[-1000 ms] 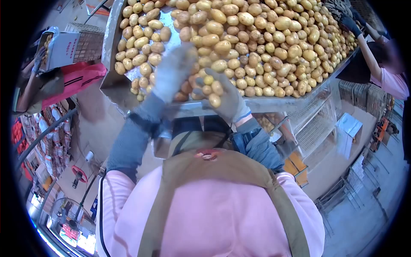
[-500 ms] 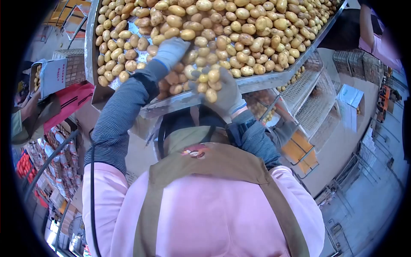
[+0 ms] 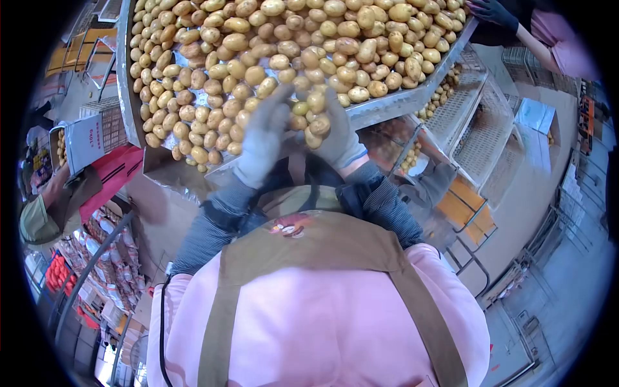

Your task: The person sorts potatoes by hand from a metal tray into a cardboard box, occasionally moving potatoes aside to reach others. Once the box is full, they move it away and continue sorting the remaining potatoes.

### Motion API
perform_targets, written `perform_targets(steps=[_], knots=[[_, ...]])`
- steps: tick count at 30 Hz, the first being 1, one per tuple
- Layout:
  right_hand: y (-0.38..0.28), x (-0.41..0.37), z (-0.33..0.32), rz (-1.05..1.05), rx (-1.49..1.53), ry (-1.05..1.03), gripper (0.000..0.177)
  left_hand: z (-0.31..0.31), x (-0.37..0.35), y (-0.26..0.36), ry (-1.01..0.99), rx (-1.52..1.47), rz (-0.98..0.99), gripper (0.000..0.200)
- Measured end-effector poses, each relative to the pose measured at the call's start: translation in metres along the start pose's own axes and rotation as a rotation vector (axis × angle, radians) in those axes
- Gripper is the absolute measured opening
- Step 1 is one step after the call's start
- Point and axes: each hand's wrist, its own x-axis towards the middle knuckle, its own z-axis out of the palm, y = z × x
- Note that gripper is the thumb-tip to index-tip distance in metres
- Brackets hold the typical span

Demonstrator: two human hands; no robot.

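Observation:
Small yellow-brown potatoes cover a metal-rimmed sorting table in front of me. My right hand, in a pale glove, curls around several held potatoes at the table's near edge. Facing it from the left is my left hand, also gloved and a little blurred, its fingers stretched out and pointing toward the pile. I see no potato gripped in it, though its palm side is partly hidden. The held potatoes sit between the two hands.
At far right a person's dark-gloved hand reaches over the table edge. Plastic crates stand at right, near an open blue-white carton. Another person holds a white box at left, beside stacked net bags.
My left hand has come back from the pile toward my body, beside the right hand. The right hand keeps its potatoes. Potatoes have spread along the near left edge.

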Motion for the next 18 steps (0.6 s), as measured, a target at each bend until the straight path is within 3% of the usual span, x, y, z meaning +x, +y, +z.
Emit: perform_targets(steps=[1,2,5,6,9,10,11,13,14,16,18], knots=[[-0.001,-0.003,0.0,0.033,0.274,-0.016,0.05,-0.006,0.006,0.014,0.003,0.058,0.01,0.036],[-0.002,-0.005,0.0,0.061,0.547,-0.032,0.049,-0.011,0.007,0.013,-0.005,0.233,0.141,0.037],[0.009,-0.007,0.001,0.043,0.793,-0.019,0.051,-0.003,0.005,0.032,-0.129,0.698,0.558,0.037],[0.017,-0.01,0.0,0.171,0.73,0.015,0.056,0.004,0.003,0.04,-0.185,0.842,0.702,0.038],[0.003,-0.026,-0.005,-0.065,-0.044,0.159,0.084,0.028,0.0,0.022,-0.33,1.074,0.569,0.047],[0.01,-0.032,-0.006,-0.1,-0.199,0.189,0.088,0.032,0.005,0.018,-0.31,1.013,0.621,0.043],[0.015,-0.043,-0.014,-0.112,-0.309,0.222,0.083,0.036,0.008,0.023,-0.386,0.907,0.557,0.038],[0.024,-0.067,-0.033,-0.107,-0.461,0.293,0.068,0.043,-0.004,0.021,-0.247,0.661,0.665,0.032],[0.017,-0.082,-0.054,0.258,0.468,0.251,0.057,0.043,-0.008,0.023,-0.25,0.606,0.569,0.028],[0.004,-0.116,-0.097,0.537,1.141,0.28,0.045,0.036,-0.011,0.02,-0.229,0.481,0.385,0.023],[0.014,-0.17,-0.138,0.491,0.557,0.413,0.045,0.032,-0.013,0.017,-0.215,0.296,0.129,0.02]])
